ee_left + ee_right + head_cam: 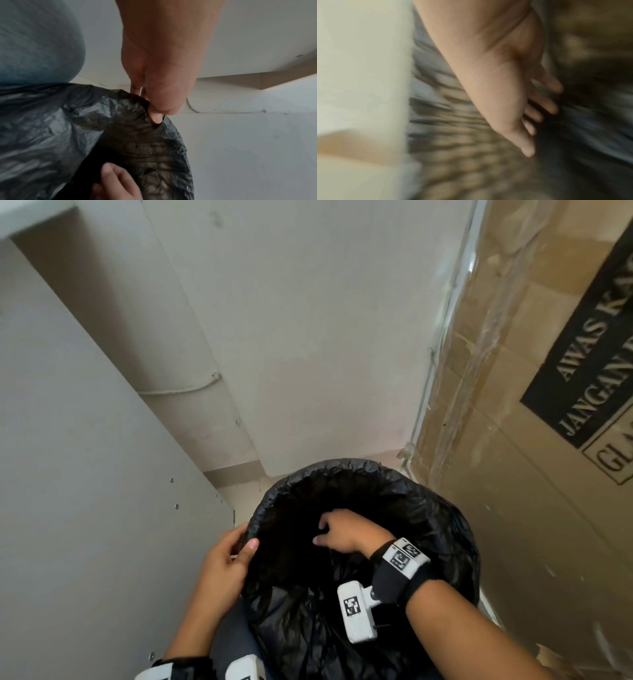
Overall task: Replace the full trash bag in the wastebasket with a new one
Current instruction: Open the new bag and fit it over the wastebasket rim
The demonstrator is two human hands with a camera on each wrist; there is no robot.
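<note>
Left wrist alone shows thumb [155, 117] pinching bag [51, 128].

A big cardboard box [534, 440] stood along the right side, wrapped in clear plastic film [455, 361] that was crinkled along its left edge. A black label [582, 347] with white letters ran slantwise across the box, reading in part "AWAS" and "JANGAN"; the rest was cut off at the picture's edge. A pale wall [308, 320] rose behind, with a thin white cable [185, 390] running along it lower down on the left. A flat grey panel [68, 457] with small screws stood on the left side. A strip of pale floor [246, 498] showed between the panel and the wall.
</note>
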